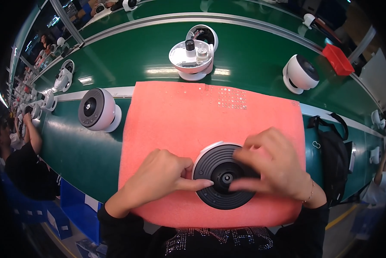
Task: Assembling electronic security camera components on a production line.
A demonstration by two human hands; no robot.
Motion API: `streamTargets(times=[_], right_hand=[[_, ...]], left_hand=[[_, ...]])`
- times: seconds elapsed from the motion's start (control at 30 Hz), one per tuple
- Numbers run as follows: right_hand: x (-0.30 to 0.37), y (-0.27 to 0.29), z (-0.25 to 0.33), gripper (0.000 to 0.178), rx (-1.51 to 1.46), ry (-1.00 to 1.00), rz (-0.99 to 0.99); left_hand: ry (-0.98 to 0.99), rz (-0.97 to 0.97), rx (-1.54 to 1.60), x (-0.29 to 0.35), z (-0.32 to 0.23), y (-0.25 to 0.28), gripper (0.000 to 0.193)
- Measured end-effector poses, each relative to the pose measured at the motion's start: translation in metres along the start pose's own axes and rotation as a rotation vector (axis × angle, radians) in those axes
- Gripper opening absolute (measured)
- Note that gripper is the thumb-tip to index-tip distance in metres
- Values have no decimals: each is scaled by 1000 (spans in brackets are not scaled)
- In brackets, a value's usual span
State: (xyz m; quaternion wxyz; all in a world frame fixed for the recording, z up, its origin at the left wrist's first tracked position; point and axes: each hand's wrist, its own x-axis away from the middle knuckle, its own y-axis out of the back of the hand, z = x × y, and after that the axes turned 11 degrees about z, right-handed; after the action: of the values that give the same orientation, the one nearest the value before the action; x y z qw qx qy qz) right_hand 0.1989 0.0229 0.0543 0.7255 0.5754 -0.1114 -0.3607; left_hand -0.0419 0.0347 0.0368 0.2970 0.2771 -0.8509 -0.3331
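A round camera (212, 193) with a ridged black face, a central lens and a white rim lies face up on a pink foam mat (171, 116) before me. My left hand (160, 176) grips its left edge, thumb laid on the black face near the lens, the other fingers curled at the side. Over the camera's right half is my right hand (274, 165), smeared by motion. Its thumb and fingers come from either side of the lens, and I cannot tell whether they touch it. Several small clear studs (232, 98) sit on the mat's far part.
Left of the mat stands a finished-looking white camera (99, 109); another (301, 74) is at the far right. Beyond the mat is an opened camera housing (192, 56). A red bin (337, 59) and a black bag (333, 159) are on the right. A person (25, 159) works at left.
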Motion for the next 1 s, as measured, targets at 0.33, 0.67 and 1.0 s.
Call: streamTargets(times=[0.33, 0.67, 1.0], right_hand=[[-4, -7, 19, 57, -509, 225, 264], [8, -7, 12, 68, -170, 46, 252], [24, 0, 20, 69, -1086, -388, 119]], left_hand=[[-82, -63, -54, 1, 3, -3, 47], [42, 103, -215, 1, -7, 12, 36], [-133, -16, 852, 17, -30, -17, 75]])
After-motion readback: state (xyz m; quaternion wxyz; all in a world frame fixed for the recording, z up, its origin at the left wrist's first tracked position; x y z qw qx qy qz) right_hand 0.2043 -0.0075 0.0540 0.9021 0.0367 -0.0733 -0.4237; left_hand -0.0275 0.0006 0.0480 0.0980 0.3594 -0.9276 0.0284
